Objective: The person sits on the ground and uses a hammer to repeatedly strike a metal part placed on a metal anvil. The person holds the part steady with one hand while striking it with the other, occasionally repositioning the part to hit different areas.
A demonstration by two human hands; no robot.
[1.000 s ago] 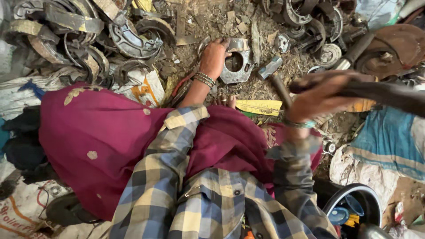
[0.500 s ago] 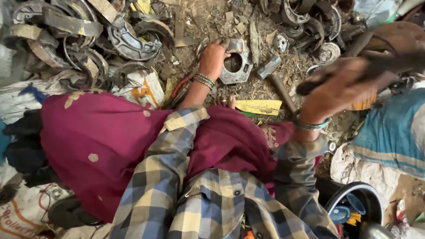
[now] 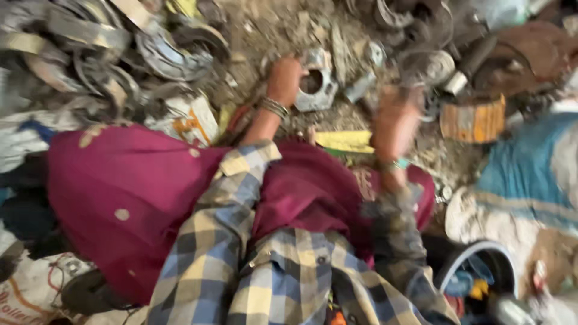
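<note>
Your right hand [image 3: 394, 120] has swung down since a sec ago: it was raised out to the right w/ a dark hammer-like tool, now it's low near the grey metal housing [image 3: 317, 87], blurred mid-swing. Can't tell its grip or whether the tool's in it, too smeared. Your left hand [image 3: 284, 78] hasn't moved, fingers curled on the housing's left edge, pinning it to the dirt. Housing sits between both hands, just above the maroon cloth [image 3: 144, 192] on your lap. Progress, as I judge it: striking underway, piece looks intact, nothing visibly knocked free yet. Scrap rings [image 3: 102, 54] piled upper left.
</note>
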